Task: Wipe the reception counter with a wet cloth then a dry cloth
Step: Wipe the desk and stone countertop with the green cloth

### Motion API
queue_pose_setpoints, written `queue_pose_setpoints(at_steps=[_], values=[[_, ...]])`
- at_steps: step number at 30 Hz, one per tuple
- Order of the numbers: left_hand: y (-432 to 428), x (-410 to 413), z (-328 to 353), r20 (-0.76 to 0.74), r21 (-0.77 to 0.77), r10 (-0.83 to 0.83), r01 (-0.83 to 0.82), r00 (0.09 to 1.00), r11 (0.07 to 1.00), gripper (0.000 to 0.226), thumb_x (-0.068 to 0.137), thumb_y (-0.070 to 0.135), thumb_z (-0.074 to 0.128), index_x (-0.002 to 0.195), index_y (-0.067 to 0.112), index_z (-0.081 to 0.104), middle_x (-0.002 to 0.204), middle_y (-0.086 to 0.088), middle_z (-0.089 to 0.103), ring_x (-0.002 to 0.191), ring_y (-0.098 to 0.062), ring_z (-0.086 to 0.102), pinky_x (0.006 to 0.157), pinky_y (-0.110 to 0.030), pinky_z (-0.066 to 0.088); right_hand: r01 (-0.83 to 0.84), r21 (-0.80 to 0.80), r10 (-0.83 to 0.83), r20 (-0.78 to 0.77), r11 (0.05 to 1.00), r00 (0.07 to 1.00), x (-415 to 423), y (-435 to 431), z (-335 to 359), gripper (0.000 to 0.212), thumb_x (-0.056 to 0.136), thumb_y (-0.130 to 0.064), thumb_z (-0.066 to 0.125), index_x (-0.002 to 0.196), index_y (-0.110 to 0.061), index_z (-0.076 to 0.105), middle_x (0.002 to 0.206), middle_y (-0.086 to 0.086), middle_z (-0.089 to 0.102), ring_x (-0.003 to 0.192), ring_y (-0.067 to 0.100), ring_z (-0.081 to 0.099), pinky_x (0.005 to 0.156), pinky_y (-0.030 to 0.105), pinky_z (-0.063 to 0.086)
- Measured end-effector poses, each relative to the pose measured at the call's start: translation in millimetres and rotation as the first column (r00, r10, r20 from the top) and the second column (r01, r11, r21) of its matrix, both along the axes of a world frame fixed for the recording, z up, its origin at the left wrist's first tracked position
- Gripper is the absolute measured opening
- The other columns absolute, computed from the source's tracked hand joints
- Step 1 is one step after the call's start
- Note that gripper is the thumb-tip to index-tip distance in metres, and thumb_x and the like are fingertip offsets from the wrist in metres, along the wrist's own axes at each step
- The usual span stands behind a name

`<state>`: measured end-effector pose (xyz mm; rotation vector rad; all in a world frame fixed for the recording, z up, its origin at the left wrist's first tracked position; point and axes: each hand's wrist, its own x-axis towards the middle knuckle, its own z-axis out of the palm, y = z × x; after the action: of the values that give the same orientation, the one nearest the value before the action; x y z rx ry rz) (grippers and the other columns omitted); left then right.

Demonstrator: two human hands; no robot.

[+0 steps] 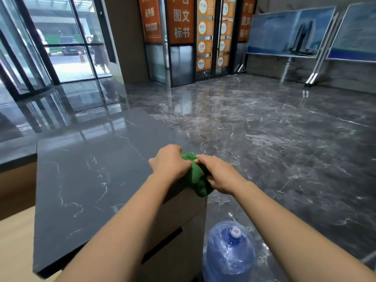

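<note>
**Both hands bunch the green cloth at the counter's right edge**

The fingers of your left hand (pixel 171 161) are curled down into the green cloth (pixel 198 176), with the thumb pressed against its top fold. Your right hand (pixel 218 174) clenches the same cloth from the other side, knuckles up and fingers wrapped under, out of sight. The two hands nearly touch across it.

The cloth is a deep grass green with a nubby, towel-like pile. It is wadded into a thick lump rather than spread flat. One lobe pokes up between your hands and a rounded end droops past the rim. You cannot tell from here whether it is wet or dry.

It sits at the right edge of the reception counter (pixel 85 180), near the corner. The counter top is a flat dark grey stone slab with thin white veins and a glossy face that mirrors the windows. Below the slab, the counter's side panel (pixel 183 220) is pale wood grain with dark slots.

On the floor beside it stands a large water bottle (pixel 227 253) of translucent blue plastic in crinkled film, with a white cap (pixel 234 232). The floor (pixel 264 129) is polished dark marble with white veining.
</note>
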<state>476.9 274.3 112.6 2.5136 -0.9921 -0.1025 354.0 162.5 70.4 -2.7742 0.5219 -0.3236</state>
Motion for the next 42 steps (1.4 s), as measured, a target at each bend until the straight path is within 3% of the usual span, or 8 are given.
queue_pose_setpoints(at_steps=[5,11,17,22,28,34,38,42], values=[[-8.0,6.0,-2.5,-0.139,0.105,0.162,-0.148,0.977,0.983,0.049,0.062,0.055,0.079,0.065,0.018,0.047,0.078,-0.005,0.057,0.089,-0.03,0.062,0.075,-0.037,0.047,-0.068,-0.002,0.068,0.019,0.998,0.998,-2.7,-7.5,0.3,0.053,0.084,-0.001,0.051,0.135,-0.016,0.047,0.136,0.0,0.054,0.126,0.024,0.046,0.101,0.034,0.039],[-32.7,-21.5,0.5,-0.248,0.091,0.186,-0.168,0.951,0.982,0.034,0.073,0.042,0.074,0.074,0.017,0.051,0.086,-0.005,0.061,0.092,-0.028,0.058,0.101,-0.046,0.037,-0.031,0.005,0.03,0.081,1.0,0.996,-18.9,-22.1,-4.2,0.039,0.083,-0.006,0.052,0.118,-0.021,0.049,0.122,0.002,0.058,0.113,0.029,0.054,0.083,0.044,0.049],[-83.0,-67.9,1.4,-0.446,-0.293,-0.132,-0.005,0.885,0.956,0.021,0.076,0.012,0.076,0.081,0.01,0.055,0.083,-0.011,0.064,0.083,-0.027,0.064,0.079,-0.039,0.053,0.194,0.222,-0.218,0.092,0.956,0.971,-71.1,-62.1,14.8,0.055,0.081,-0.005,0.055,0.128,-0.027,0.038,0.126,0.007,0.058,0.11,0.03,0.057,0.085,0.04,0.049],[-136.9,-121.0,15.9,-0.456,-0.365,-0.376,0.216,0.806,0.905,0.02,0.079,0.006,0.075,0.081,0.013,0.056,0.076,-0.005,0.063,0.074,-0.017,0.061,0.062,-0.026,0.046,0.281,0.354,-0.379,0.246,0.892,0.892,-136.2,-107.1,45.9,0.063,0.078,-0.011,0.063,0.133,-0.03,0.039,0.139,0.003,0.052,0.12,0.026,0.054,0.093,0.043,0.049],[-192.2,-189.8,32.7,-0.485,-0.352,-0.612,0.501,0.624,0.79,0.019,0.083,0.0,0.069,0.084,0.014,0.056,0.084,-0.007,0.064,0.08,-0.017,0.062,0.066,-0.024,0.049,0.471,0.156,-0.496,0.226,0.868,0.839,-222.0,-146.4,61.0,0.021,0.078,-0.024,0.072,0.097,-0.024,0.061,0.106,0.001,0.062,0.1,0.021,0.057,0.084,0.035,0.048],[-237.8,-258.5,34.9,-0.456,-0.313,-0.785,0.75,0.42,0.583,0.024,0.084,-0.005,0.063,0.088,0.017,0.056,0.095,-0.014,0.065,0.087,-0.023,0.061,0.074,-0.031,0.049,0.596,0.225,-0.635,0.212,0.771,0.743,-306.2,-155.2,66.3,0.023,0.077,-0.018,0.074,0.081,-0.021,0.052,0.088,0.003,0.06,0.085,0.022,0.057,0.071,0.033,0.044],[-253.9,-306.3,24.9,-0.492,-0.37,-0.814,0.773,0.308,0.516,0.03,0.082,0.0,0.07,0.106,0.016,0.06,0.094,-0.007,0.067,0.086,-0.017,0.065,0.071,-0.024,0.05,0.672,0.29,-0.732,0.258,0.682,0.631,-363.3,-152.2,61.4,0.022,0.077,-0.017,0.074,0.082,-0.021,0.053,0.086,0.004,0.062,0.084,0.024,0.059,0.073,0.035,0.047],[-259.3,-356.6,-8.1,-0.602,-0.404,-0.779,0.776,0.173,0.484,0.026,0.087,-0.002,0.063,0.108,0.014,0.064,0.073,0.006,0.068,0.063,0.001,0.061,0.056,-0.01,0.045,0.751,0.36,-0.833,0.232,0.554,0.503,-420.4,-147.0,44.4,0.017,0.079,-0.026,0.071,0.079,-0.026,0.054,0.084,-0.005,0.062,0.078,0.011,0.053,0.076,0.025,0.04]])
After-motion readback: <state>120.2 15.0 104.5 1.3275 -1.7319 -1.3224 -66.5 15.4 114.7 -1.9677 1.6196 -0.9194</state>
